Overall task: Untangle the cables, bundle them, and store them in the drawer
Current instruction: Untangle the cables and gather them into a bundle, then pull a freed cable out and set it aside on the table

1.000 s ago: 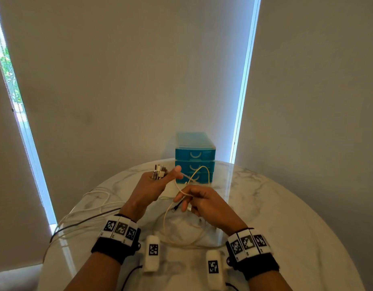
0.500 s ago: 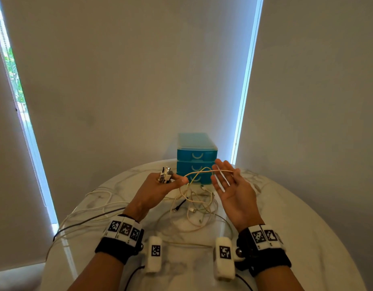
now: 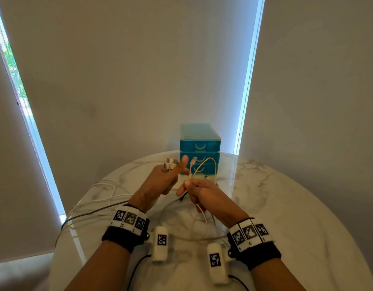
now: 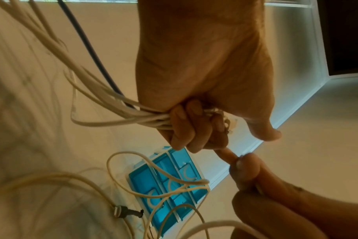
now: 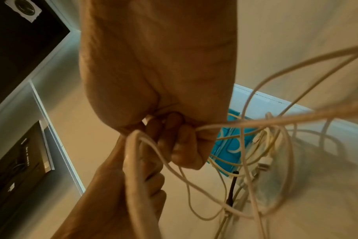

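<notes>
Both hands raised over the round marble table (image 3: 307, 206), well inside its rim, bare top to the right. Left hand (image 3: 160, 181) fisted round a cable bundle (image 4: 117, 103), plugs up, strands trailing left. Right hand (image 3: 204, 196) pinches a cream cable (image 3: 210, 164), connector upright, before the blue drawer unit (image 3: 199, 141).

cable ends (image 4: 194, 119) hidden inside curled left fingers (image 4: 186, 129), drawer unit (image 5: 231, 142) mostly hidden behind right hand (image 5: 157, 80)

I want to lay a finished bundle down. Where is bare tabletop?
The marble table is bare right of the right hand, out to its rim and back to the blue drawer unit. Crowded: loose cables trail left of the left hand, and loops lie between the wrists.
</notes>
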`<action>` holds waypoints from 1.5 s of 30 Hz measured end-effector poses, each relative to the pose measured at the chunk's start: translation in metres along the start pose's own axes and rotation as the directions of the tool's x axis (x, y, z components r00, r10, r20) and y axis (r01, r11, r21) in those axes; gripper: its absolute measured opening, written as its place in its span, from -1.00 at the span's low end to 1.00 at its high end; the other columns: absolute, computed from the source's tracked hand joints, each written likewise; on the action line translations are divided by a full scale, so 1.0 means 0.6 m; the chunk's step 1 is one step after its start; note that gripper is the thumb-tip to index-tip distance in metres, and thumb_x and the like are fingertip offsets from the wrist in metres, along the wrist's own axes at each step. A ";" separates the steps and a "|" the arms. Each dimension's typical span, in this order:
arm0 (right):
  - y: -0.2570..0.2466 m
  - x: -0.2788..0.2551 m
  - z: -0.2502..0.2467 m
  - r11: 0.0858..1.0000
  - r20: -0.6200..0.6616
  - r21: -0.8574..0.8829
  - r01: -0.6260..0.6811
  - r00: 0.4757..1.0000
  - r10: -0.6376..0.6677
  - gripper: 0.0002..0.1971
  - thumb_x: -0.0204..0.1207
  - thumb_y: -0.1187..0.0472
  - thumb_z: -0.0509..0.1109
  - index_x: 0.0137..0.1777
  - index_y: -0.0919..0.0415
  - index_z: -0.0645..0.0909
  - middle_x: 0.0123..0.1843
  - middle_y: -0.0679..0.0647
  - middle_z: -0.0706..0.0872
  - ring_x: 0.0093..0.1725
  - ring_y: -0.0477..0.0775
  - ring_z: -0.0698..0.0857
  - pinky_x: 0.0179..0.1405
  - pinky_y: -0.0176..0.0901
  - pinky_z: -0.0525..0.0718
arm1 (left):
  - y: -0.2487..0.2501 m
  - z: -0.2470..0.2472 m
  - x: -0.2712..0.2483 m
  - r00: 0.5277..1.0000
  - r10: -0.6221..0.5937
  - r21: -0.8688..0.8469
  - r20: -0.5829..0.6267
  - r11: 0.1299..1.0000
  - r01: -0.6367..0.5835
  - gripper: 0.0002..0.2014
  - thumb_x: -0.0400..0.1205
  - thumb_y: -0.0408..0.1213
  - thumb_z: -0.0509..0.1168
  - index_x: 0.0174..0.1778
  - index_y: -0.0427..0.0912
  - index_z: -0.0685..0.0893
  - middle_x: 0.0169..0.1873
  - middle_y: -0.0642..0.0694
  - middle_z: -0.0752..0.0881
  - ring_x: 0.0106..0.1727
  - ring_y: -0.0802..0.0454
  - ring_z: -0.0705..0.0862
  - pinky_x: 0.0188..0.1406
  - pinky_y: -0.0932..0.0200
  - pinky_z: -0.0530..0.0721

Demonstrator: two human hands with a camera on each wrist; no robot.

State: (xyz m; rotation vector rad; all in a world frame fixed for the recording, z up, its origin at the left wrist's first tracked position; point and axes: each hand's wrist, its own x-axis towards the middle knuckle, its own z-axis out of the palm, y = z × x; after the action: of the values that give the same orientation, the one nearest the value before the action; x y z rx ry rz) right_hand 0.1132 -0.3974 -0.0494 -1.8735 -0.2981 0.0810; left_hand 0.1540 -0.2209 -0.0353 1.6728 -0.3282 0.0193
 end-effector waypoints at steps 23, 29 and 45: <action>0.020 0.005 -0.087 0.631 -0.445 0.696 0.343 0.896 0.005 -0.81 0.83 0.17 0.36 0.34 0.22 0.67 0.06 0.10 0.86 -0.17 -0.01 0.73 -0.14 -0.15 0.70 | -0.023 -0.088 0.031 0.909 -0.095 -0.666 -0.405 0.712 -0.222 -0.57 0.77 0.27 0.28 -0.27 0.05 0.54 -0.58 0.11 0.37 -0.66 0.23 0.22 -0.80 0.31 0.15; 0.005 -0.003 -0.035 0.937 -0.319 0.291 0.192 0.943 -0.094 -0.84 0.73 0.22 0.53 0.23 0.23 0.80 -0.01 0.25 0.90 -0.33 -0.03 0.66 -0.43 -0.23 0.58 | 0.021 -0.015 -0.009 1.000 0.019 0.060 0.004 0.998 -0.019 -0.46 0.51 0.47 0.44 0.02 0.07 0.89 -0.49 0.14 0.48 -0.48 0.20 0.35 -0.52 0.24 0.32; 0.006 -0.008 -0.036 0.839 0.038 0.543 0.033 0.997 -0.064 -0.67 0.70 0.27 0.52 0.42 0.36 0.72 0.09 0.24 0.84 0.09 0.15 0.81 0.26 -0.02 0.82 | -0.011 -0.039 0.029 0.918 -0.053 -0.464 -0.392 0.873 -0.148 -0.85 0.63 -0.07 0.61 -0.11 0.00 0.80 -0.47 0.07 0.47 -0.53 0.19 0.29 -0.65 0.31 0.24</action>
State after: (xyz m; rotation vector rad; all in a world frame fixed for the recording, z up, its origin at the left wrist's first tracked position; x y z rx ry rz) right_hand 0.1136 -0.4196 -0.0465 -1.2967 -0.3215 0.1654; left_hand 0.1765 -0.2008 -0.0348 1.1202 -0.0548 0.2885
